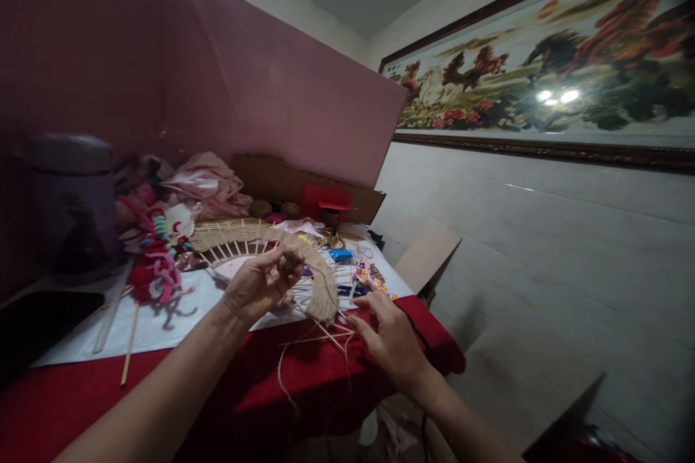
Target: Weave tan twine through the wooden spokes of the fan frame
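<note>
My left hand [255,289] is closed around a small brown ball of twine [287,262], held up over the table. Behind and below it lies an arch-shaped piece woven from jute twine on thin wooden sticks [324,296]; bare sticks show along its inner side. Just right of the arch's near end is my right hand [385,333], thumb and fingers apart, with nothing visible between them. Several loose stick ends [320,338] cross below the arch's end. Strands of twine [281,369] hang from there over the red cloth.
A red cloth [228,376] and a white sheet [135,333] cover the table. At left stand a lilac canister [73,210] and pink and red pipe-cleaner pieces [163,275]. Further back are crumpled pink fabric [209,184], a red card [326,201] and a blue packet [341,255].
</note>
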The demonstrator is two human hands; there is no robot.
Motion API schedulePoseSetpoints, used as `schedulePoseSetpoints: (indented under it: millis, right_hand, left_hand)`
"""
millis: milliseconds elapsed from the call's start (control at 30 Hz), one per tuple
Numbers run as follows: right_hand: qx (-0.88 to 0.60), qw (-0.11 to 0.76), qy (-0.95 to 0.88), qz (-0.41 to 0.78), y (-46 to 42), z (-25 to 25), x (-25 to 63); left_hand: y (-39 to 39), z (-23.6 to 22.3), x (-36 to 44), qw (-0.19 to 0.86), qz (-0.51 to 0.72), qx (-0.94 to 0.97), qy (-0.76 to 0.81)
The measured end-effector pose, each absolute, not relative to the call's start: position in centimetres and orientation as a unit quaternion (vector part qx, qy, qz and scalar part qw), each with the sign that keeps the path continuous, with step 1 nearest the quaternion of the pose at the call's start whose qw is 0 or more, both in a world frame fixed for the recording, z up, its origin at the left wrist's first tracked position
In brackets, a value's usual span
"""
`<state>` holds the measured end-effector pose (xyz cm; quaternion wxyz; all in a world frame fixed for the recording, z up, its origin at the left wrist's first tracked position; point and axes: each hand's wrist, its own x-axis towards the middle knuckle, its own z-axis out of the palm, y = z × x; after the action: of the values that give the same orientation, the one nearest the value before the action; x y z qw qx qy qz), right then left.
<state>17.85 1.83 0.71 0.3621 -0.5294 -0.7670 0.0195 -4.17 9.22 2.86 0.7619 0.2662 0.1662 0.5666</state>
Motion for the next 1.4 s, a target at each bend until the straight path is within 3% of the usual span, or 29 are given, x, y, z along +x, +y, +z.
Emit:
schedulePoseSetpoints:
  millis: [167,400,600,767,867,967,1133,1300,1400]
  right_hand:
    - [-0.523,0.398,-0.751,0.063,2.5,-0.6,17.7]
    - [-0.546,0.479,-0.653,0.218,1.5,-0.9,18.7]
    - [-0.525,0.592,-0.549,0.269,2.2,-1.7,19.4]
    - [-0.475,0.754,-0.38,0.247,2.9,-2.5,23.6]
    - [-0.464,0.77,-0.364,0.245,2.2,-2.4,25.7]
    - [-0.49,0.695,-0.442,0.285,0.8,-2.0,25.7]
    - [-0.531,0.428,-0.66,0.314,-2.8,-1.6,25.0]
    - [-0.602,0.132,-0.772,0.157,-5.7,-3.8,26.0]
    - [-0.624,0.103,-0.773,0.048,-5.9,-5.1,26.5]
  left_hand:
    - [9.1,3.1,-4.2,0.754,0.576,0.27,0.164]
    - [8.9,3.4,-4.1,0.735,0.588,0.274,0.198]
    - [8.9,2.7,-3.5,0.719,0.574,0.319,0.228]
    - [9.5,3.3,-5.0,0.694,0.614,0.299,0.228]
    - [9.7,3.7,-5.3,0.701,0.625,0.271,0.211]
    - [9.4,3.7,-4.9,0.73,0.591,0.28,0.198]
    - [9.4,3.5,-5.0,0.733,0.595,0.27,0.187]
    - [9.3,3.7,-5.1,0.731,0.598,0.254,0.207]
    - [9.2,3.7,-4.9,0.731,0.599,0.253,0.207]
